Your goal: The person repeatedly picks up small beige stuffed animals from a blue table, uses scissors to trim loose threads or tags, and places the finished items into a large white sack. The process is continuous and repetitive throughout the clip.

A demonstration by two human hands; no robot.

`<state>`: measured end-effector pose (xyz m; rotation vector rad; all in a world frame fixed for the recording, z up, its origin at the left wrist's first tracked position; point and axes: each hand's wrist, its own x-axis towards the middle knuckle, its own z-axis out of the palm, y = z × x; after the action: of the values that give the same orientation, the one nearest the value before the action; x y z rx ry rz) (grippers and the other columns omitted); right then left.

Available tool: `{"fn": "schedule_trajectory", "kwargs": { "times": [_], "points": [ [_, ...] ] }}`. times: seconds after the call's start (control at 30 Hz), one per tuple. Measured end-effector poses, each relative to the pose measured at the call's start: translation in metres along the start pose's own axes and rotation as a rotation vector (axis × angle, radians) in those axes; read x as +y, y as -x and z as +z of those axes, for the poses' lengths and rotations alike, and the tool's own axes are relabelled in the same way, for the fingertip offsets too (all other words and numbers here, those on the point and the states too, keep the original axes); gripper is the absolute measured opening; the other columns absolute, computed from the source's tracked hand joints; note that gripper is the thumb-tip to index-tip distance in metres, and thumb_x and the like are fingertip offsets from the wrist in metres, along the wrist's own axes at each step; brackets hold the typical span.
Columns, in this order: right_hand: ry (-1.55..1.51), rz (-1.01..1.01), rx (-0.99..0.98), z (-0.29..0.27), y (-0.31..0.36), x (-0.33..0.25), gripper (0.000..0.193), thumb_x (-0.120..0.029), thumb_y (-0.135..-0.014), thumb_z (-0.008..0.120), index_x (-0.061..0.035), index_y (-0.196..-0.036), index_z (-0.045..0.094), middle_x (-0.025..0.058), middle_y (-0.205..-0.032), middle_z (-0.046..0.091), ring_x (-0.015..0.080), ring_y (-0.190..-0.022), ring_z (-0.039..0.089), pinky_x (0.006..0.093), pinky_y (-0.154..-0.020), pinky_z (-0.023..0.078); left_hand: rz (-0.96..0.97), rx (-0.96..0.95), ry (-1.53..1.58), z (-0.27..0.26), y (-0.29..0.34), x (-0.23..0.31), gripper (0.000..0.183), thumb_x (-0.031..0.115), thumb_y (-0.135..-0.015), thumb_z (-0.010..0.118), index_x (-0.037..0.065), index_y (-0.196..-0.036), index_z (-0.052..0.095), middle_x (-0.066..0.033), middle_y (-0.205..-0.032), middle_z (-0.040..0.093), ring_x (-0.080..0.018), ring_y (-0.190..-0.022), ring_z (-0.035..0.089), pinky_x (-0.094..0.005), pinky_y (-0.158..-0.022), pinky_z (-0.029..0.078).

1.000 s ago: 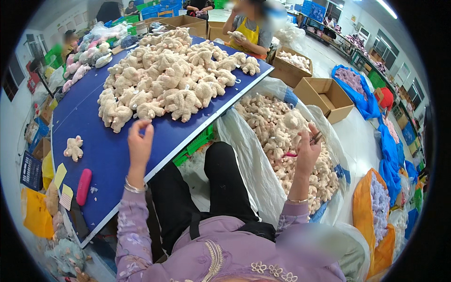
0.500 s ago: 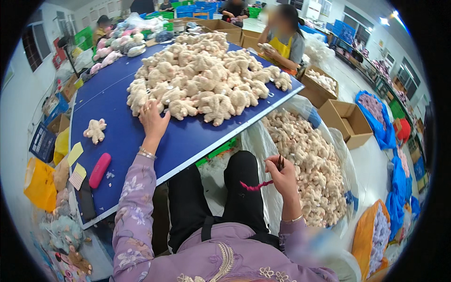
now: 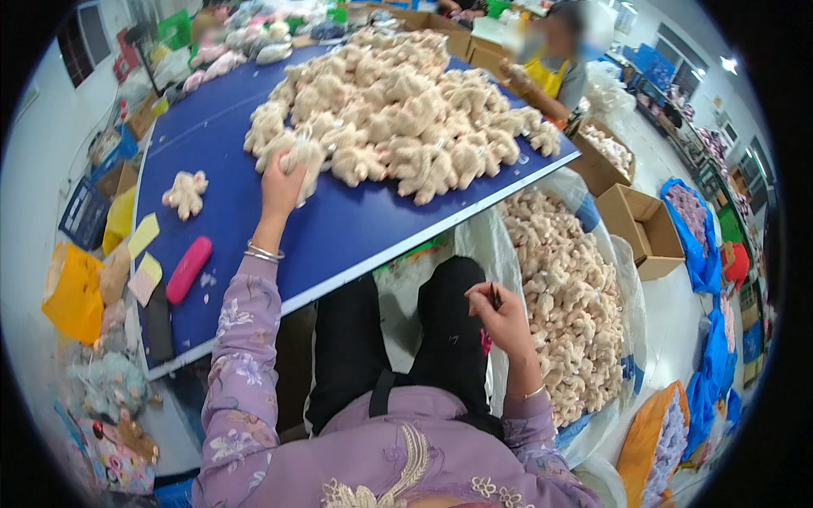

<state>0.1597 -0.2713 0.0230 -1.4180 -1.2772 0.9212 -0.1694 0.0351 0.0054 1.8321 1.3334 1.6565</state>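
My left hand [image 3: 279,184] is closed around a cream plush toy [image 3: 306,161] at the near left edge of a large pile of similar plush toys [image 3: 389,114] on the blue table [image 3: 229,229]. Over my right thigh, my right hand [image 3: 506,322] grips dark thread snips [image 3: 494,294], their points showing above the fingers. A twisted magenta cord [image 3: 485,342] hangs below that hand, partly hidden. One cream plush toy [image 3: 185,194] lies by itself on the left of the table.
A pink oblong case [image 3: 189,269], paper cards and a dark flat object lie at the table's left edge. Beside my right arm stands a big clear sack [image 3: 567,296] full of plush toys. Cardboard boxes [image 3: 642,230] stand beyond it. A person in a yellow apron [image 3: 550,78] works across the table.
My left hand has closed on a plush toy and lifted it slightly at the pile's edge. My right hand has turned, and the magenta cord now hangs lower. The whole view has shifted slightly.
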Motion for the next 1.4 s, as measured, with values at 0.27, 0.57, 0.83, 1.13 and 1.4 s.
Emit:
{"fn": "schedule_trajectory", "kwargs": {
  "times": [0.27,0.57,0.83,1.13,1.4],
  "points": [
    [-0.191,0.094,-0.062,0.030,-0.021,-0.016,0.019,-0.013,-0.096,0.052,0.0021,-0.107,0.056,0.0022,-0.081,0.061,0.0070,-0.071,0.053,0.0213,-0.064,0.043,-0.522,-0.372,1.053,0.042,0.122,0.138,0.021,0.017,-0.092,0.058,0.000,-0.104,0.057,-0.0034,-0.093,0.062,-0.0084,-0.078,0.059,-0.0240,-0.068,0.049],
    [-0.287,-0.063,0.205,0.033,-0.026,-0.008,0.027,-0.008,-0.089,0.063,0.0034,-0.112,0.055,0.0014,-0.096,0.059,0.0052,-0.080,0.054,0.0201,-0.071,0.045,-0.623,-0.638,1.148,0.074,0.179,0.155,0.028,0.018,-0.093,0.060,0.000,-0.115,0.058,-0.0034,-0.099,0.065,-0.0083,-0.083,0.062,-0.0237,-0.074,0.052],
    [0.001,-0.201,0.365,0.030,-0.018,-0.015,0.015,-0.006,-0.083,0.070,-0.0013,-0.095,0.061,-0.0035,-0.074,0.054,0.0025,-0.060,0.044,0.0198,-0.053,0.037,-0.712,-0.489,1.155,0.076,0.187,0.166,0.017,0.014,-0.092,0.061,0.001,-0.104,0.060,-0.0022,-0.092,0.063,-0.0064,-0.076,0.059,-0.0221,-0.067,0.050],
    [0.246,-0.231,0.203,0.032,-0.016,-0.019,0.014,-0.005,-0.081,0.069,0.0003,-0.093,0.063,0.0023,-0.075,0.055,0.0103,-0.057,0.050,0.0233,-0.056,0.042,-0.686,-0.531,1.177,0.082,0.195,0.169,0.018,0.014,-0.093,0.060,0.002,-0.106,0.061,-0.0007,-0.093,0.063,-0.0042,-0.079,0.057,-0.0204,-0.071,0.048],
    [-0.326,0.046,0.068,0.009,-0.012,-0.024,0.014,-0.014,-0.095,0.056,-0.0009,-0.094,0.060,-0.0037,-0.063,0.052,0.0036,-0.053,0.043,0.0190,-0.050,0.036,-0.677,-0.535,1.161,0.081,0.197,0.170,0.018,0.015,-0.094,0.058,0.002,-0.106,0.060,0.0004,-0.090,0.062,-0.0029,-0.073,0.054,-0.0186,-0.064,0.045]
  ]
}}
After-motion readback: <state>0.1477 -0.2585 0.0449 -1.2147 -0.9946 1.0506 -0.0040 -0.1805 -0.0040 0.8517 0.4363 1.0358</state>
